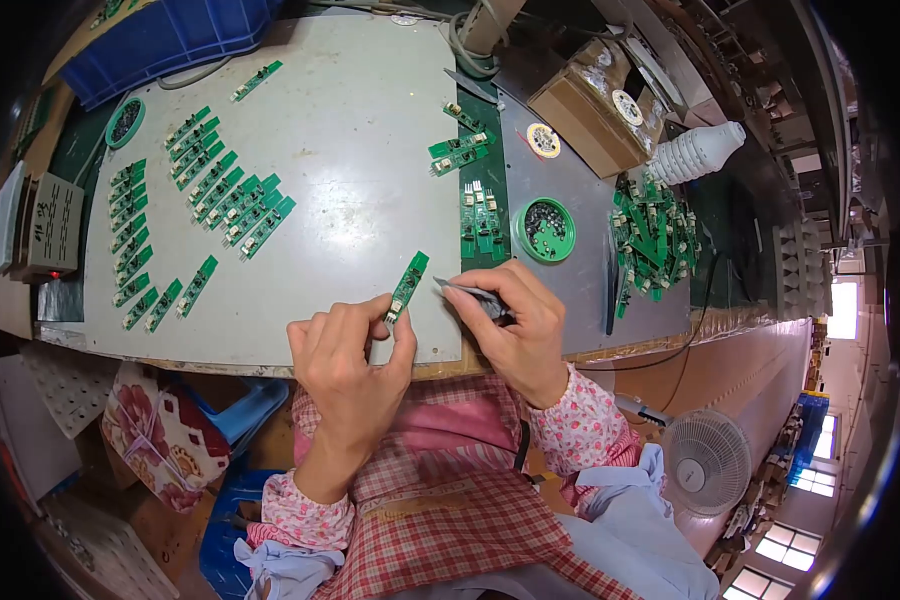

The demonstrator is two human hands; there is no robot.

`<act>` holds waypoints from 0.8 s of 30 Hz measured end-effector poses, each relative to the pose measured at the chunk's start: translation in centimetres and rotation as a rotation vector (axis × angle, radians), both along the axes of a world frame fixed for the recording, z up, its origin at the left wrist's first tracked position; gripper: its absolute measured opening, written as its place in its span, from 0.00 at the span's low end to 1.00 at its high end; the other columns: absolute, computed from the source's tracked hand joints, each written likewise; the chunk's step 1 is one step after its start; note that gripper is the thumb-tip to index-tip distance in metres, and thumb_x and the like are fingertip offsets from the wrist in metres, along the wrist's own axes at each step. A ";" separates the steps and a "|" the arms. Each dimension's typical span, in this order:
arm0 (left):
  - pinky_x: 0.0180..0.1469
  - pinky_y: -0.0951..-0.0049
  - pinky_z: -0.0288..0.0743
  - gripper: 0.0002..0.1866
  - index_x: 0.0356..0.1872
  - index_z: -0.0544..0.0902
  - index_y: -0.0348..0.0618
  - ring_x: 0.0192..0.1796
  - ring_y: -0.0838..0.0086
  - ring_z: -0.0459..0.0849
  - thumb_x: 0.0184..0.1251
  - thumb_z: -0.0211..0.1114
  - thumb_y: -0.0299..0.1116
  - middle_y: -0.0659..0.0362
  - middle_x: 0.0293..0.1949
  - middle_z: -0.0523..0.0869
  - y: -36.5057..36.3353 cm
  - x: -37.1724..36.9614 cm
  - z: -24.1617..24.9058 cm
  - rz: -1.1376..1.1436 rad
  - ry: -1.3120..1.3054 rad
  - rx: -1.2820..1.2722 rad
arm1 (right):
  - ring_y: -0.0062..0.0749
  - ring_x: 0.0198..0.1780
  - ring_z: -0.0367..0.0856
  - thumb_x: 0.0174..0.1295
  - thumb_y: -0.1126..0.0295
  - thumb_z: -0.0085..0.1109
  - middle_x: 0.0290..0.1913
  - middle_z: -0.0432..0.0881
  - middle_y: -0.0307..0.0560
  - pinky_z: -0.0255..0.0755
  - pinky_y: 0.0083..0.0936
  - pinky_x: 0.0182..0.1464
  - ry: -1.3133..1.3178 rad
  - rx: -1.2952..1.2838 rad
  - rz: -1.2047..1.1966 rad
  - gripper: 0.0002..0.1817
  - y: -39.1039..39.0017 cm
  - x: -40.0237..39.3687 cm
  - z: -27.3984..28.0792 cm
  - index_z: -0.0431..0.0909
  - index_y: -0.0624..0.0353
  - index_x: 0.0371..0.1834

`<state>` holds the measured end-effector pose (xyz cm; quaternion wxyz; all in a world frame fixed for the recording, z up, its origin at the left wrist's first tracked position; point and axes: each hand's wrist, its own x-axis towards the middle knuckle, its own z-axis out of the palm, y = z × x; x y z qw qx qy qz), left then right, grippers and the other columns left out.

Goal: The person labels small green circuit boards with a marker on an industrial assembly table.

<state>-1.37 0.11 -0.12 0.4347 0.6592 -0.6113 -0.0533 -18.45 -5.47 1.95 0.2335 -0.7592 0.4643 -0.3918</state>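
Near the front edge of the white work surface [340, 110], my left hand [348, 355] pinches a small green circuit board [408, 285] by its lower end between thumb and fingers. The board is tilted, with its connector end towards me. My right hand [522, 335] is closed around dark tweezers [485, 298], whose pointed tip is just right of the board. Beyond the right hand stands a round green dish [572, 240] of small black parts. Three boards [483, 220] with white connectors lie side by side left of that dish.
Rows of circuit boards [213, 188] lie at the left. A heap of boards [655, 235] is at the right, near a white ribbed piece [698, 153] and a cardboard box [590, 110]. A blue bin [170, 45] stands at the back left, and a fan [707, 460] is at the lower right.
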 end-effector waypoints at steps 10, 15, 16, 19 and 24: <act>0.42 0.68 0.62 0.13 0.39 0.89 0.46 0.28 0.74 0.76 0.53 0.80 0.25 0.68 0.24 0.79 0.0 0.0 0.1 -0.013 0.012 0.018 | 0.37 0.31 0.80 0.56 0.78 0.77 0.32 0.83 0.42 0.73 0.33 0.32 0.142 -0.192 0.070 0.12 -0.6 0.7 -0.4 0.88 0.59 0.42; 0.42 0.68 0.62 0.13 0.40 0.89 0.46 0.29 0.74 0.75 0.53 0.80 0.24 0.68 0.24 0.79 0.0 0.0 0.3 -0.009 0.022 0.038 | 0.36 0.31 0.80 0.54 0.79 0.78 0.32 0.83 0.42 0.73 0.32 0.32 0.186 -0.221 0.082 0.12 -0.7 1.0 -0.3 0.88 0.59 0.42; 0.42 0.68 0.62 0.13 0.40 0.89 0.46 0.29 0.73 0.75 0.53 0.80 0.25 0.68 0.24 0.79 0.0 0.0 0.3 -0.011 0.022 0.044 | 0.36 0.31 0.80 0.54 0.79 0.78 0.32 0.83 0.42 0.73 0.32 0.32 0.193 -0.226 0.083 0.12 -0.7 1.0 -0.3 0.88 0.59 0.42; 0.43 0.67 0.62 0.12 0.40 0.90 0.46 0.29 0.73 0.75 0.53 0.80 0.26 0.68 0.24 0.78 0.0 0.1 0.4 -0.013 0.027 0.073 | 0.36 0.31 0.80 0.54 0.79 0.78 0.31 0.82 0.41 0.73 0.32 0.31 0.194 -0.230 0.075 0.12 -0.7 1.1 -0.4 0.88 0.59 0.41; 0.43 0.66 0.62 0.12 0.40 0.90 0.46 0.29 0.73 0.76 0.53 0.80 0.27 0.69 0.24 0.79 0.1 0.1 0.3 -0.011 0.035 0.104 | 0.36 0.30 0.79 0.54 0.79 0.78 0.30 0.81 0.41 0.72 0.32 0.31 0.221 -0.227 0.078 0.12 -0.8 1.2 -0.3 0.88 0.59 0.41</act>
